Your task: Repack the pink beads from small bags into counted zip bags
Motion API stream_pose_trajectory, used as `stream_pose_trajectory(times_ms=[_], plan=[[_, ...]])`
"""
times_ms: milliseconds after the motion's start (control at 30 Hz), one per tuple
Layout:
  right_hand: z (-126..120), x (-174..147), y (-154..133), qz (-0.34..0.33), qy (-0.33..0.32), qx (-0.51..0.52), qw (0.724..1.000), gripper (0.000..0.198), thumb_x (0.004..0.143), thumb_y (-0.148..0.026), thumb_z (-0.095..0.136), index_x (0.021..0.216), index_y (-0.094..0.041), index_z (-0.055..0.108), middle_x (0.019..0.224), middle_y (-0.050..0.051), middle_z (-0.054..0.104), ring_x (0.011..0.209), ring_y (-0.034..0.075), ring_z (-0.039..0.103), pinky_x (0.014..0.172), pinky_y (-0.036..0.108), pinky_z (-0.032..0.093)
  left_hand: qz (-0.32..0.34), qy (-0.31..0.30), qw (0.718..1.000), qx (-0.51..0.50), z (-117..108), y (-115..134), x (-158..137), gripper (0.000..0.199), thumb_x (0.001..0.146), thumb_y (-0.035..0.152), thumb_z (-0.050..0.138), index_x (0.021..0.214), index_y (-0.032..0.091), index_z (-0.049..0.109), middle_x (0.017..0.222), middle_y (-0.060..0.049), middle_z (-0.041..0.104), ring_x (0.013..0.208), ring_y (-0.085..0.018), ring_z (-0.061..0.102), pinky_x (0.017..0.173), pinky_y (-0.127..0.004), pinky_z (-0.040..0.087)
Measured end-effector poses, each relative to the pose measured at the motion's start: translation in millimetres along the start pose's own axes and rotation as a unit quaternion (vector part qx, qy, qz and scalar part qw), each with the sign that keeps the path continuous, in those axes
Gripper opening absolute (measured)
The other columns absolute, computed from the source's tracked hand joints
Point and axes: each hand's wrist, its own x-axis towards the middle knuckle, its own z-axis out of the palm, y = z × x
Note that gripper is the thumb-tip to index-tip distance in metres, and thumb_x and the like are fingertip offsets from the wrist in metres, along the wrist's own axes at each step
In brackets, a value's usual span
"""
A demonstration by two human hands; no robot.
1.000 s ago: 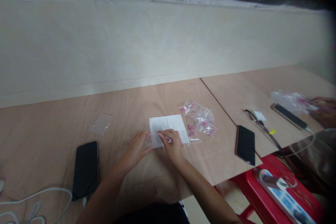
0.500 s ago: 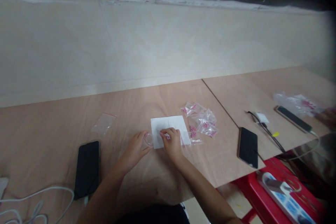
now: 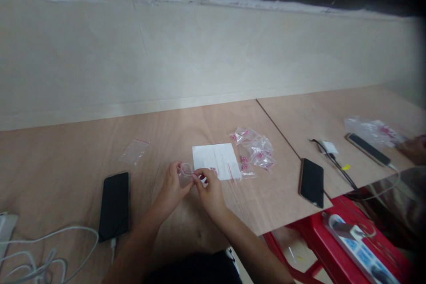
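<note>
My left hand (image 3: 172, 185) is closed on a small clear zip bag (image 3: 185, 175), whose mouth is held apart and edged in pink. Fingertips of my right hand (image 3: 210, 190) are pinched together at the bag's right edge; what they hold, if anything, is too small to make out. Just beyond my right hand lies a white paper sheet (image 3: 218, 155) with a few small pink pieces (image 3: 213, 170) on it. Against the sheet's right side rest several clear bags (image 3: 261, 151) with pink pieces inside.
A flat clear bag (image 3: 135, 151) lies at the left, above a black phone (image 3: 115, 206) with a white cable (image 3: 66, 230). On the right are another phone (image 3: 312, 183), black cables (image 3: 336, 164), and another person's hand (image 3: 413, 148). A red stool (image 3: 313, 235) bears a power strip (image 3: 359, 248).
My right hand has moved left and down from the paper sheet to the bag's mouth. The left hand keeps the bag, now tilted more open. The view has shifted slightly.
</note>
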Motion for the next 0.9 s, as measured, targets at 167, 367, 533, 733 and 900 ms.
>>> stream_pose_trajectory(times_ms=[167,367,533,733,900], plan=[[-10.6,-3.8,-9.9,-0.038,-0.04,-0.001,0.998,0.012,0.08,-0.017,0.046,0.073,-0.019,0.054,0.074,0.002,0.06,0.075,0.017,0.051,0.073,0.031,0.038,0.009,-0.078,0.996,-0.043,-35.6,2.9,-9.5,0.025,0.08,0.03,0.052,0.101,0.018,0.048,0.085,-0.002,0.056,0.079,-0.015,0.056,0.074,-0.03,0.047],[-22.1,-8.8,-20.6,-0.046,-0.086,-0.005,0.995,0.012,0.08,-0.015,0.045,0.072,-0.02,0.053,0.072,0.002,0.057,0.076,0.018,0.048,0.071,0.03,0.038,0.081,-0.128,0.988,0.012,-56.2,11.1,-7.5,0.015,0.083,0.028,0.047,0.082,0.018,0.057,0.076,-0.001,0.057,0.074,-0.015,0.054,0.07,-0.028,0.044],[-28.5,-4.3,-26.8,-0.054,-0.128,0.061,0.988,0.008,0.078,-0.023,0.054,0.086,-0.02,0.056,0.084,0.002,0.059,0.078,0.016,0.051,0.07,0.028,0.04,0.104,-0.104,0.989,0.022,-52.9,21.6,-8.9,0.013,0.084,0.026,0.046,0.082,0.017,0.055,0.078,-0.002,0.056,0.076,-0.015,0.053,0.072,-0.028,0.042],[-26.4,4.6,-37.1,-0.048,-0.12,0.073,0.989,0.01,0.075,-0.016,0.055,0.066,-0.019,0.056,0.066,0.0,0.057,0.07,0.015,0.05,0.068,0.027,0.038,0.112,-0.171,0.979,0.001,-45.4,38.1,-8.0,0.017,0.087,0.028,0.043,0.078,0.018,0.054,0.075,0.0,0.054,0.072,-0.014,0.05,0.069,-0.025,0.041],[-27.1,6.6,-36.7,-0.012,-0.114,0.07,0.991,0.011,0.071,-0.013,0.056,0.062,-0.019,0.058,0.064,0.0,0.056,0.068,0.015,0.05,0.066,0.027,0.038,0.092,-0.184,0.978,-0.037,-43.7,35.0,-3.8,0.021,0.086,0.029,0.045,0.073,0.017,0.056,0.071,0.0,0.056,0.07,-0.013,0.051,0.067,-0.024,0.04]])
